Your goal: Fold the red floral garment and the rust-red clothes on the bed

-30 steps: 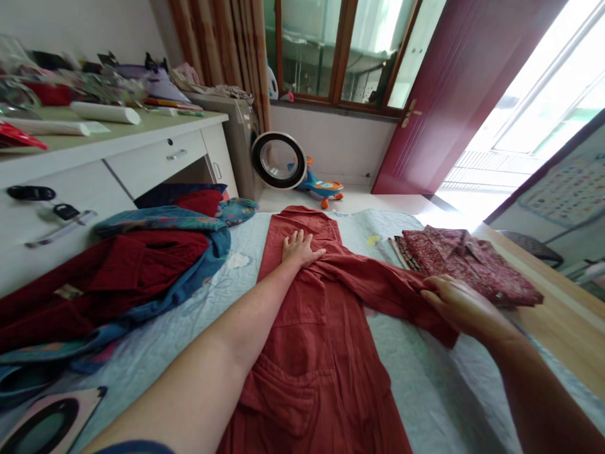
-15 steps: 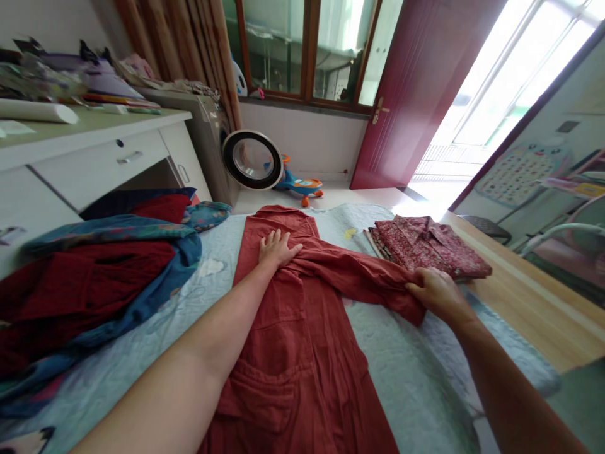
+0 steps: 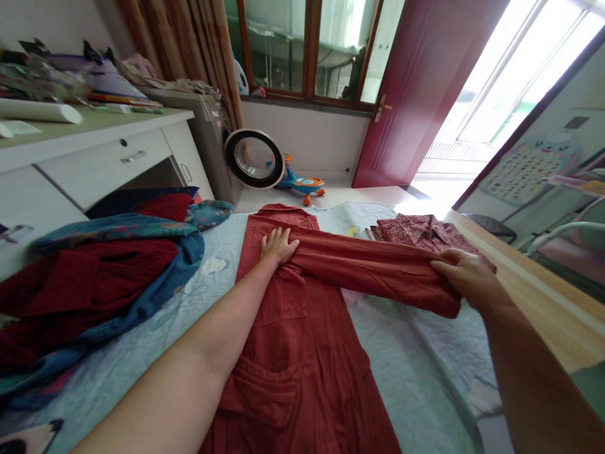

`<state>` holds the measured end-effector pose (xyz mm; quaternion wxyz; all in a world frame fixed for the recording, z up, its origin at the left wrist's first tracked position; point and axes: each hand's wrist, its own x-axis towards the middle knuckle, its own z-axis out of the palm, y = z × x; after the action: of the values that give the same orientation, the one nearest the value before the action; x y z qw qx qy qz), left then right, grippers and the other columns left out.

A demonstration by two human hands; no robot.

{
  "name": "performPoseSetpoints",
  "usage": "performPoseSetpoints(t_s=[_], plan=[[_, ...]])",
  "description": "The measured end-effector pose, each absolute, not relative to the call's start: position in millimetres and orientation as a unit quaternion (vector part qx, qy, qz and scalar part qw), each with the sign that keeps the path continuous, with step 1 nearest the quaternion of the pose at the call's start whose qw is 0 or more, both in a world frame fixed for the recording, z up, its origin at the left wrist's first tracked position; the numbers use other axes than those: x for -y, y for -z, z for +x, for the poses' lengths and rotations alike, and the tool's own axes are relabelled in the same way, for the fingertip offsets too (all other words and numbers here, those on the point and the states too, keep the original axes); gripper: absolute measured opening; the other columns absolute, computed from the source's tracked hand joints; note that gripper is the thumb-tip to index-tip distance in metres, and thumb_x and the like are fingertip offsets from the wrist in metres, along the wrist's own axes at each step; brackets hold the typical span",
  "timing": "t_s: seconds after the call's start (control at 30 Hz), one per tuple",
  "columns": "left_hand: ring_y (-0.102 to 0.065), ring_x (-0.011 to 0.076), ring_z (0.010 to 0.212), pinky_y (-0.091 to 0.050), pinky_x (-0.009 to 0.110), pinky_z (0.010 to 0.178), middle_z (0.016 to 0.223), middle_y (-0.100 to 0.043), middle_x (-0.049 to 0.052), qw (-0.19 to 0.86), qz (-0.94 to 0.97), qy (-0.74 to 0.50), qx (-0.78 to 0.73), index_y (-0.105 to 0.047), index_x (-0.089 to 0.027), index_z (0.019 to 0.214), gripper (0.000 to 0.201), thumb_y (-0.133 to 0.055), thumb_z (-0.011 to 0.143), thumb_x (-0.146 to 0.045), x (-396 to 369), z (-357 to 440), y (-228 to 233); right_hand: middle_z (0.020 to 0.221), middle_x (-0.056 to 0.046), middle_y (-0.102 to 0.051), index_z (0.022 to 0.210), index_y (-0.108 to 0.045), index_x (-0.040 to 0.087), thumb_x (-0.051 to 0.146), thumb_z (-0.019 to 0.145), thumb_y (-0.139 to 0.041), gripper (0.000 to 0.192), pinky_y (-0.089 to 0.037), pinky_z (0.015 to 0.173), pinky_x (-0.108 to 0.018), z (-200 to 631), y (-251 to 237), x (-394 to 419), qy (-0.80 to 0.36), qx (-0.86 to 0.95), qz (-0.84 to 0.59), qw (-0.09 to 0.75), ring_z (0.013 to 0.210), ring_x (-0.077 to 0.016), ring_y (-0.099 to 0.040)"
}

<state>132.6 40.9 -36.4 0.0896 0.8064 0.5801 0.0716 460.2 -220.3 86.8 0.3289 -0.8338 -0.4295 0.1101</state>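
A rust-red shirt [image 3: 326, 334] with a collar and a pocket lies lengthwise on the pale blue quilted bedcover [image 3: 401, 366]. My left hand [image 3: 278, 246] rests on its upper part with the fingers spread, pressing down where the sleeve begins. Pinched at the cuff end by my right hand [image 3: 466, 274], the sleeve [image 3: 378, 265] stretches out to the right, nearly straight and smooth. Part of the sleeve passes in front of a folded patterned garment [image 3: 416, 230].
To the left lies a heap of dark red and blue clothes [image 3: 108, 265]. Behind it stands a white desk [image 3: 104, 151]. A washing machine with its round door [image 3: 254, 159] open and a blue ride-on toy [image 3: 302, 183] are beyond the bed. A wooden board [image 3: 543, 290] edges the right side.
My right hand has moved to the right and pulled the sleeve out straighter, so its wrinkles have flattened. My left hand stays in place on the shirt.
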Motion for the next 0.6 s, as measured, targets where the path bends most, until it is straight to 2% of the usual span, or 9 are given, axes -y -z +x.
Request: performPoseSetpoints(t_s=[0.1,0.17,0.27,0.33,0.4,0.47,0.53,0.6], plan=[[-0.02,0.0292,0.148,-0.019,0.053,0.117,0.16,-0.024,0.013,0.077,0.806,-0.063,-0.583,-0.031,-0.021,0.151,0.076,-0.03,0.09,-0.066,-39.0,135.1,38.0,0.074,-0.008,-0.066,0.08,-0.064,0.02,0.043,0.077,-0.057,0.025,-0.045,0.065,-0.035,470.7,-67.5,217.8,0.03,0.435,-0.884,0.17,0.072,-0.025,-0.062],[-0.019,0.0298,0.148,-0.018,0.053,0.117,0.161,-0.023,0.013,0.071,0.806,-0.059,-0.585,-0.032,-0.022,0.151,0.077,-0.032,0.088,-0.067,-37.9,136.1,38.6,0.083,-0.012,-0.067,0.089,-0.066,0.018,0.044,0.083,-0.053,0.03,-0.045,0.07,-0.038,470.1,-60.8,219.9,0.087,0.43,-0.891,0.118,0.081,-0.0284,-0.062],[-0.018,0.03,0.148,-0.018,0.054,0.117,0.161,-0.021,0.013,0.072,0.805,-0.057,-0.586,-0.032,-0.022,0.151,0.077,-0.033,0.088,-0.067,-37.0,136.6,38.8,0.107,-0.021,-0.063,0.107,-0.065,0.014,0.044,0.083,-0.057,0.04,-0.044,0.082,-0.046,454.3,-65.9,221.6,0.191,0.418,-0.883,0.094,0.102,-0.0366,-0.057],[-0.018,0.0299,0.148,-0.017,0.054,0.117,0.161,-0.022,0.013,0.072,0.806,-0.058,-0.584,-0.032,-0.022,0.151,0.077,-0.032,0.088,-0.067,-37.2,136.5,39.1,0.121,-0.024,-0.057,0.117,-0.061,0.012,0.043,0.082,-0.06,0.047,-0.04,0.091,-0.051,431.3,-74.5,213.6,0.248,0.43,-0.858,0.129,0.114,-0.0399,-0.05],[-0.019,0.0297,0.148,-0.017,0.055,0.117,0.161,-0.022,0.013,0.072,0.806,-0.061,-0.584,-0.033,-0.022,0.151,0.077,-0.028,0.089,-0.067,-38.0,136.4,39.9,0.124,-0.02,-0.057,0.119,-0.06,0.013,0.036,0.087,-0.054,0.04,-0.04,0.096,-0.046,397.6,-78.8,193.6,0.215,0.513,-0.807,0.197,0.116,-0.0341,-0.05],[-0.019,0.029,0.148,-0.017,0.055,0.117,0.161,-0.023,0.013,0.072,0.805,-0.065,-0.586,-0.034,-0.022,0.15,0.074,-0.023,0.091,-0.066,-39.1,136.2,41.4,0.117,-0.015,-0.063,0.112,-0.063,0.015,0.029,0.093,-0.043,0.031,-0.042,0.096,-0.036,357.0,-72.8,163.1,0.103,0.62,-0.738,0.245,0.109,-0.0251,-0.057],[-0.02,0.0282,0.148,-0.017,0.054,0.117,0.161,-0.024,0.012,0.071,0.804,-0.07,-0.586,-0.034,-0.023,0.15,0.072,-0.019,0.093,-0.063,-40.0,136.0,43.1,0.117,-0.011,-0.065,0.111,-0.064,0.017,0.026,0.097,-0.036,0.033,-0.042,0.096,-0.03,318.2,-55.5,128.7,0.001,0.698,-0.675,0.238,0.107,-0.0202,-0.059],[-0.021,0.0279,0.148,-0.018,0.053,0.117,0.16,-0.025,0.011,0.07,0.804,-0.074,-0.586,-0.034,-0.023,0.15,0.07,-0.018,0.094,-0.061,-40.6,135.7,44.5,0.127,-0.012,-0.063,0.12,-0.062,0.015,0.024,0.098,-0.031,0.038,-0.039,0.101,-0.028,290.2,-31.6,99.0,-0.045,0.73,-0.646,0.217,0.115,-0.0184,-0.057]])
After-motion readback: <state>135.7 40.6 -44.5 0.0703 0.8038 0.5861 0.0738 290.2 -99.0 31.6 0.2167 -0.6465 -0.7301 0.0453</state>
